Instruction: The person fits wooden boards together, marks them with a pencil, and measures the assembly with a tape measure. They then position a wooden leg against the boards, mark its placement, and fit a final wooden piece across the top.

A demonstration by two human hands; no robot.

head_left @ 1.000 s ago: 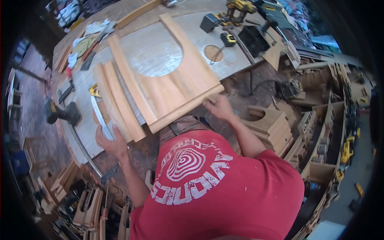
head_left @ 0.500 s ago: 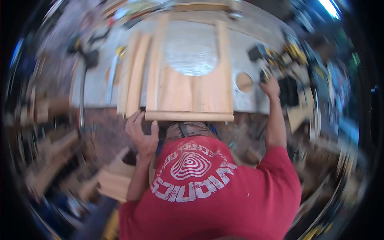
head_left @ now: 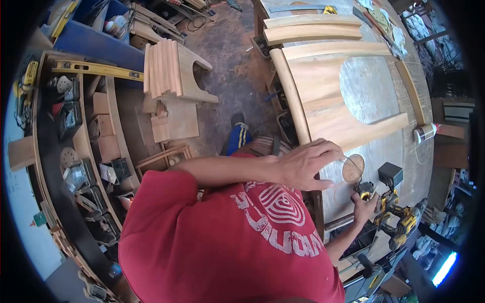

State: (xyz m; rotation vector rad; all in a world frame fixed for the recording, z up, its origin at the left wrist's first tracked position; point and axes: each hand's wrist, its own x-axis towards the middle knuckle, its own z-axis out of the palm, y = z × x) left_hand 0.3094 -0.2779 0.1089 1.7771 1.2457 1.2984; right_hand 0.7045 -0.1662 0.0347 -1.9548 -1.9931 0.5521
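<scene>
My right hand (head_left: 365, 208) is closed around a small black-and-yellow tool (head_left: 364, 190) that looks like a tape measure, at the near edge of the workbench. A thin dark strip (head_left: 357, 162) curves up from beside it over a round brown disc (head_left: 352, 168). Reaching across my body, my left hand (head_left: 312, 164) has its fingers stretched out and its thumb apart, with the fingertips close to the strip's end. Whether they touch it cannot be made out. Beyond the left hand lies a wooden panel (head_left: 319, 96) with a large rounded cutout and a rounded rail (head_left: 290, 96) along its edge.
Two wooden strips (head_left: 313, 29) lie past the panel. Yellow-and-black power drills (head_left: 401, 222) sit beside my right hand, and a white glue bottle (head_left: 425, 133) stands farther back. A wooden stool-like piece (head_left: 177, 70) is on the floor near shelving (head_left: 83, 126) and a yellow level (head_left: 98, 69).
My view has swung left. My left hand has left the panel's edge strips and crossed over toward the right hand, which now holds the tool nearer my body.
</scene>
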